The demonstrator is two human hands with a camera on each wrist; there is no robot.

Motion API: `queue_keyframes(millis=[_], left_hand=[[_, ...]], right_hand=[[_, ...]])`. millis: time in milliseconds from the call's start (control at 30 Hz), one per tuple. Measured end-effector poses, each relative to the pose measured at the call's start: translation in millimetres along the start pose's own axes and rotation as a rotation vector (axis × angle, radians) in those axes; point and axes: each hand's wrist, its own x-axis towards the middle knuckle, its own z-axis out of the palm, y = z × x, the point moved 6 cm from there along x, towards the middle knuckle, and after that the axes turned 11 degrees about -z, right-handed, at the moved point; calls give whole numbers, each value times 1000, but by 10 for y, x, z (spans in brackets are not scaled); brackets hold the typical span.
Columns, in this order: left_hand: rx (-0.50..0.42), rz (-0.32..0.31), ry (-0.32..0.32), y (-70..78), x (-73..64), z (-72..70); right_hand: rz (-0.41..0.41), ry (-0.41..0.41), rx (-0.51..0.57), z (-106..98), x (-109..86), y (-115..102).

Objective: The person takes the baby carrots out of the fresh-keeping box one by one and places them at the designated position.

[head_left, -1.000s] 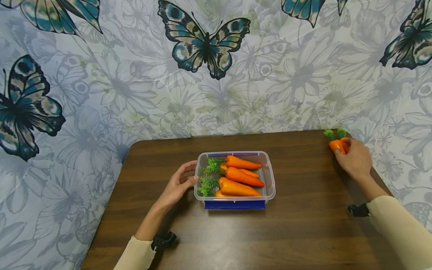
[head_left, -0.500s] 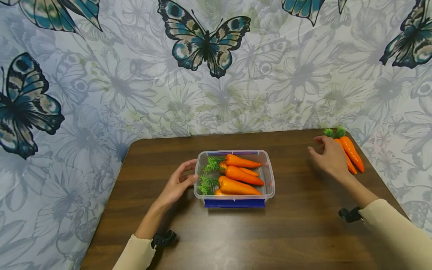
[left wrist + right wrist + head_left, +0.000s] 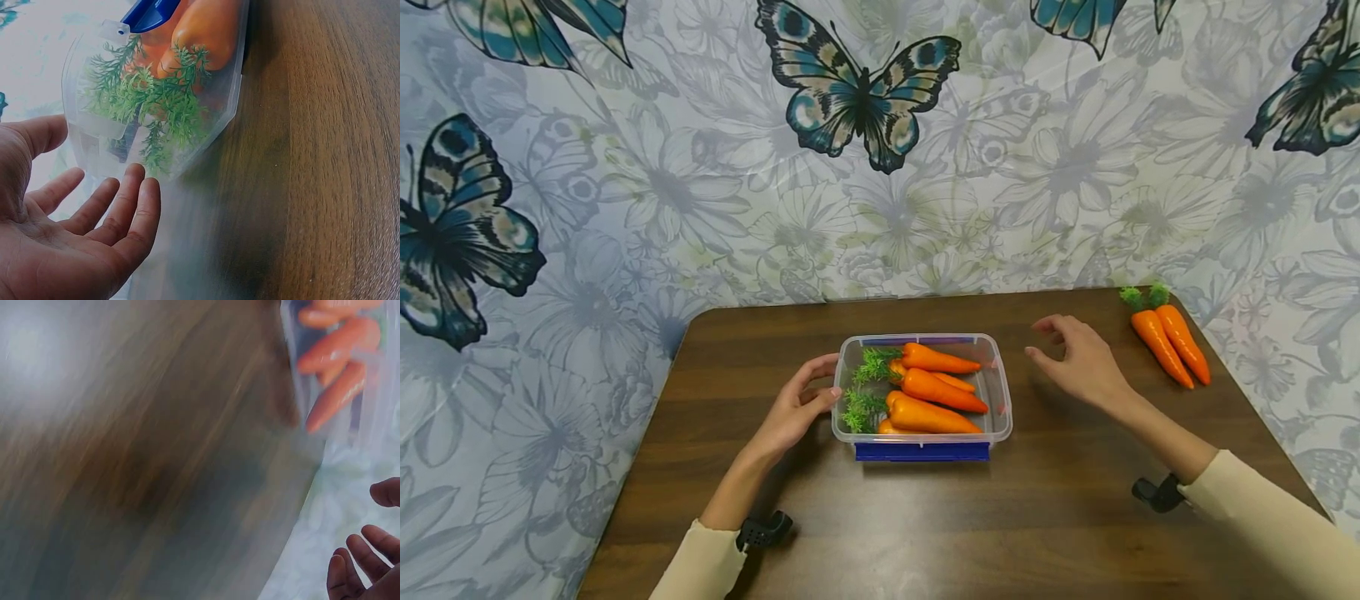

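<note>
A clear plastic container (image 3: 1002, 417) with blue clips stands mid-table in the head view, several orange carrots (image 3: 943, 392) with green tops lying inside. My left hand (image 3: 797, 404) rests its fingertips and thumb against the container's left end; in the left wrist view the left hand (image 3: 94, 219) has its fingers loosely spread beside the wall. To the right of the container, my right hand (image 3: 1082, 358) hovers over the table with nothing in it, fingers relaxed. Two carrots (image 3: 1161, 346) lie side by side at the table's back right corner, behind the right hand.
The brown wooden table (image 3: 925, 533) ends at the back against a wall covering (image 3: 895, 225) with flowers and butterflies. A blue clip (image 3: 922, 452) runs along the container's front side. Black wrist straps (image 3: 763, 531) sit on both arms.
My right hand let go of the carrots at the back right corner and moved left toward the container. The two carrots stay on the table. My left hand has not moved.
</note>
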Motion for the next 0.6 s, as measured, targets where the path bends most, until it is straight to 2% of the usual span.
queue_keyframes(millis=[600], left_hand=[[-3,5,-4,16,-11,1]], right_hand=[[-152,-89,69,212,45,-701]])
